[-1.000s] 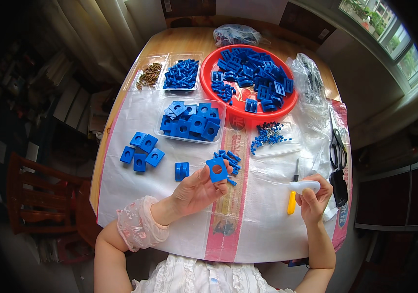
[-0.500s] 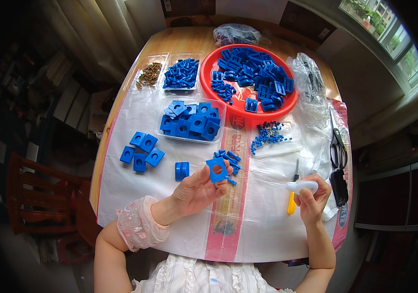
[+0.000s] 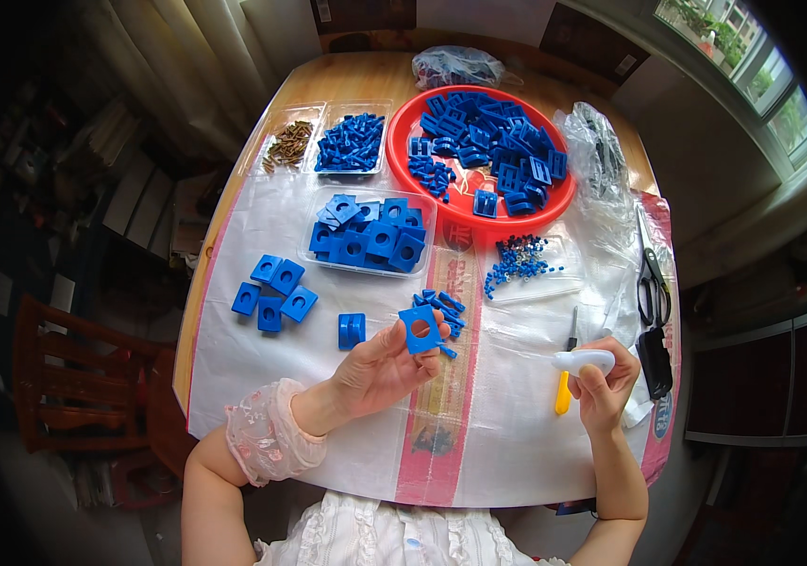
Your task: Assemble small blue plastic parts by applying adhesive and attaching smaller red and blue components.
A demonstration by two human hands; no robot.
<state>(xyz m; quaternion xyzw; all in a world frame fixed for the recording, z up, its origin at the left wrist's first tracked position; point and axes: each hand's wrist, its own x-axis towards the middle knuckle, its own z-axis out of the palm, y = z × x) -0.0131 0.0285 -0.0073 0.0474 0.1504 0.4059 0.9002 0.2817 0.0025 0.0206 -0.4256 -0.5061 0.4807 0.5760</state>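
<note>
Between the fingertips of my left hand (image 3: 380,374) is a square blue plastic plate (image 3: 411,341) with a round hole, held up above the table. My right hand (image 3: 605,382) grips a small white squeeze bottle (image 3: 585,360), its narrow tip pointing left toward the plate but well apart from it. Just left of my left hand a blue ribbed plastic piece (image 3: 352,331) lies on the sheet. Small blue pegs (image 3: 451,311) are scattered behind the plate, partly hidden by it. Under my right hand's side lies a screwdriver with a yellow handle (image 3: 563,392).
Several blue square pieces (image 3: 271,294) lie at the left. Behind stand a clear tray of blue squares (image 3: 427,267), trays of brass screws (image 3: 287,146) and blue pegs (image 3: 351,141), and a red basin (image 3: 460,222) of blue parts. Tiny beads (image 3: 520,259) and black scissors (image 3: 651,283) lie right.
</note>
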